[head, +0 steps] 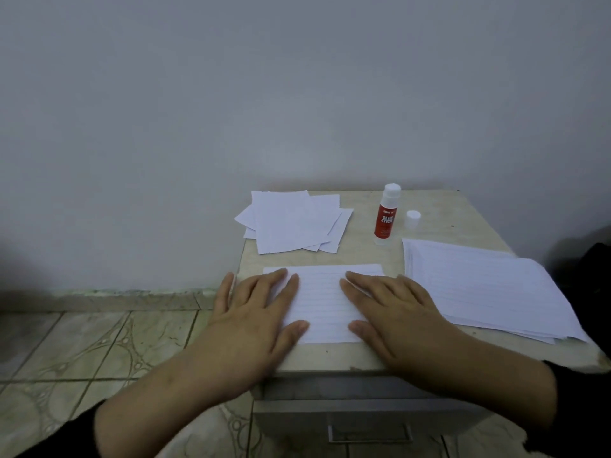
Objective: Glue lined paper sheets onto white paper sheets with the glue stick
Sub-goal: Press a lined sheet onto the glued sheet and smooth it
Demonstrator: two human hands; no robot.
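The left hand (254, 312) lies flat with straight fingers on the lined sheet (322, 302) at the front of the small table (360, 246). The right hand (393, 312) presses it the same way. Behind stands the uncapped glue stick (385, 216), its cap (412, 219) beside it.

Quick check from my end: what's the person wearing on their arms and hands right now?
Both hands are bare: no gloves, rings or watch visible on the left hand or the right hand. Dark, black-looking sleeves are pushed up, leaving the forearms uncovered: left sleeve, right sleeve.
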